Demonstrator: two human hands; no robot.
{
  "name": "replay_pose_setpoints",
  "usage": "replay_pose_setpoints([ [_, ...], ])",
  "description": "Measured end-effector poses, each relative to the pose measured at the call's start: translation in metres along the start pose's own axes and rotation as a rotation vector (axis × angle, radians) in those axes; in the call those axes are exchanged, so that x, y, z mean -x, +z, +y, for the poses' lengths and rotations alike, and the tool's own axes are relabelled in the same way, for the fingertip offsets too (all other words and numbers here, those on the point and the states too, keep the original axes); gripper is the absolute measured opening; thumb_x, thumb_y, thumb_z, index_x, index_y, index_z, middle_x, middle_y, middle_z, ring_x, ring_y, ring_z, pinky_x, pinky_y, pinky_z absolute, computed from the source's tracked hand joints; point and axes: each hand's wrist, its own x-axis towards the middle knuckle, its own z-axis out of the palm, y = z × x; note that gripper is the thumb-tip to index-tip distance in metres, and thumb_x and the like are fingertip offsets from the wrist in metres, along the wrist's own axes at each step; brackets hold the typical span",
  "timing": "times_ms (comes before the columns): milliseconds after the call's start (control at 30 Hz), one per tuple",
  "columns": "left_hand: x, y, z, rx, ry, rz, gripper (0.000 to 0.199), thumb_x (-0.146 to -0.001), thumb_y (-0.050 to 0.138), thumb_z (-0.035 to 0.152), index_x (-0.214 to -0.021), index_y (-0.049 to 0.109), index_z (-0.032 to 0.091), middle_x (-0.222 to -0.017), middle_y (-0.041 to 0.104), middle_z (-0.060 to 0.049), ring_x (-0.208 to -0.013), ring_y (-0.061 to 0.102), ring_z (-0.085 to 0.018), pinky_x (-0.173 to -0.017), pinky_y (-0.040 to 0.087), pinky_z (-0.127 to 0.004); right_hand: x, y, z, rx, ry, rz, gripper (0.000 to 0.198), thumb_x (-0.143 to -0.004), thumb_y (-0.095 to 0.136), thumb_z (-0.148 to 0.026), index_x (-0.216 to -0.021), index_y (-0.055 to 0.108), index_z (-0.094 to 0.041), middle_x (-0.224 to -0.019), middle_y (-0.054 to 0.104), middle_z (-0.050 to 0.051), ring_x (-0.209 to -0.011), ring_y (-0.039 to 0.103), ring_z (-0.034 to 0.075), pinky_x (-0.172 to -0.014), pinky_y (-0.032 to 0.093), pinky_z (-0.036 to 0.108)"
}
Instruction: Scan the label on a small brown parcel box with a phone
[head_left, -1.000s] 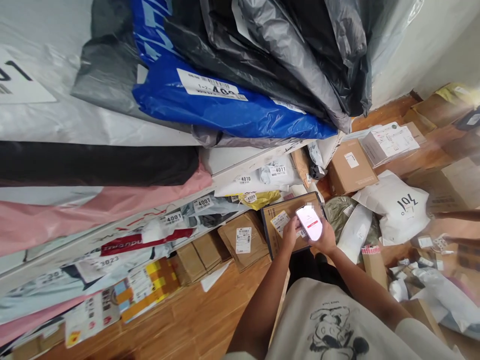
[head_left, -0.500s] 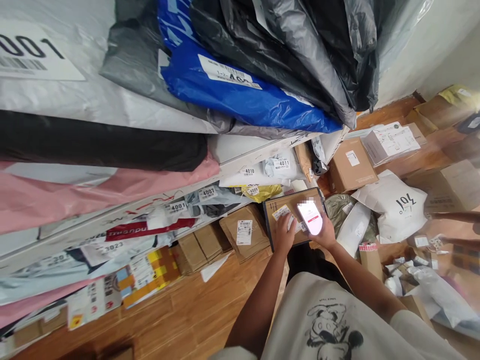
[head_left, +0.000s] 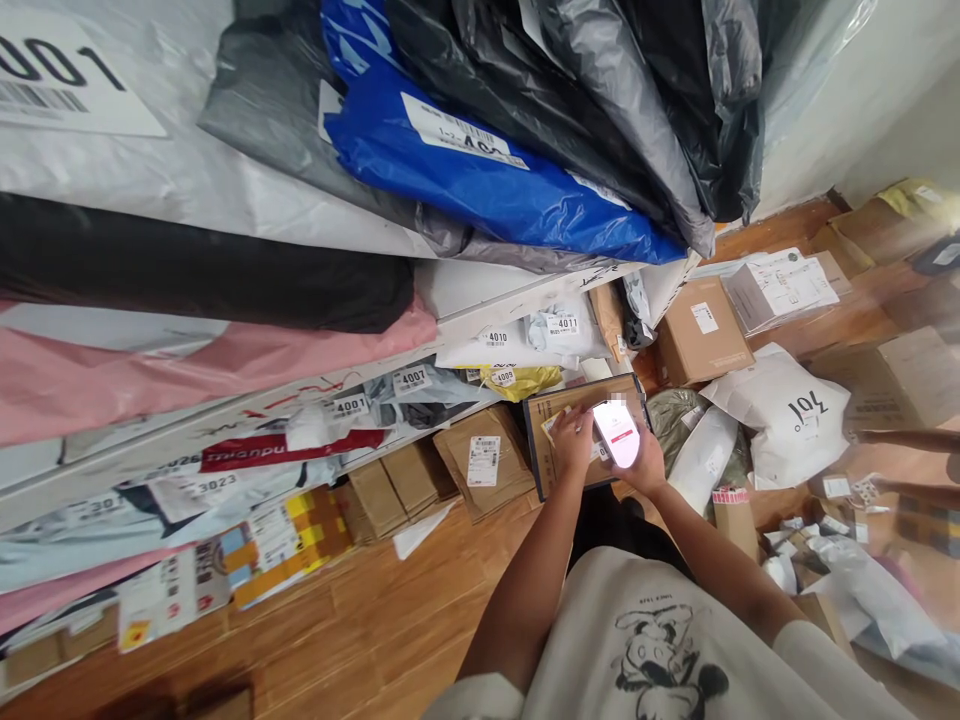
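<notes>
Left hand [head_left: 574, 440] rests flat with fingers spread on the label of a flat brown parcel [head_left: 559, 415], gripping nothing. Just right of it, touching, the right hand [head_left: 643, 465] is wrapped around a lit phone [head_left: 616, 432] held over that parcel.

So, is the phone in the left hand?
No, the right hand holds the lit phone, while the left hand rests on the flat brown parcel.
</notes>
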Motion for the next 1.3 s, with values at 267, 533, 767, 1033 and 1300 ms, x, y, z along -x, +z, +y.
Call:
replay_pose_setpoints([
  [267, -0.001, -0.003, -0.005, -0.006, 0.057, -0.016, 0.016, -0.094, 0.073, 0.035, -0.085, 0.086, 0.030, -0.122, 0.087, -0.007, -0.142, 0.068, -0.034, -0.137, 0.042, -0.058, -0.002, -0.004, -0.005, 0.009, -0.011, -0.017, 0.093, -0.064, 0.089, -0.043, -0.145, 0.050, -0.019, -0.125, 0.079, 0.018, -0.113, 0.077, 0.040, -0.102, 0.065, 0.055],
  [533, 0.002, 0.002, -0.010, 0.000, 0.076, 0.016, 0.020, -0.096, 0.067, 0.029, -0.086, 0.085, 0.031, -0.125, 0.086, -0.009, -0.144, 0.065, -0.037, -0.132, 0.046, -0.062, -0.002, -0.006, -0.005, 0.003, -0.023, -0.019, 0.093, -0.063, 0.087, -0.037, -0.145, 0.049, -0.018, -0.128, 0.079, 0.020, -0.112, 0.078, 0.041, -0.103, 0.065, 0.057],
  [767, 0.030, -0.027, -0.036, -0.101, 0.244, 0.046, 0.023, -0.097, 0.073, 0.031, -0.117, 0.082, 0.023, -0.135, 0.076, -0.017, -0.135, 0.068, -0.038, -0.125, 0.053, -0.060, -0.001, -0.007, -0.005, 0.002, -0.023, -0.026, 0.093, -0.063, 0.088, -0.038, -0.145, 0.051, -0.019, -0.131, 0.078, 0.020, -0.117, 0.077, 0.040, -0.107, 0.064, 0.056],
  [1033, 0.048, -0.012, -0.003, -0.350, 0.053, -0.085, 0.064, -0.085, 0.094, 0.052, -0.137, 0.075, 0.023, -0.168, 0.053, -0.022, -0.164, 0.037, -0.050, -0.137, 0.034, -0.066, 0.002, -0.010, -0.007, -0.018, -0.039, -0.080, 0.089, -0.062, 0.083, -0.034, -0.145, 0.052, -0.019, -0.129, 0.079, 0.020, -0.117, 0.078, 0.042, -0.104, 0.065, 0.057],
  [1300, 0.045, -0.028, -0.011, -0.457, 0.162, -0.317, 0.094, -0.076, 0.099, 0.044, -0.158, 0.061, 0.021, -0.183, 0.037, -0.023, -0.173, 0.021, -0.053, -0.139, 0.028, -0.074, -0.002, -0.017, -0.015, -0.150, 0.005, -0.101, 0.084, -0.060, 0.085, -0.040, -0.137, 0.056, -0.021, -0.124, 0.080, 0.019, -0.116, 0.078, 0.042, -0.101, 0.065, 0.058],
])
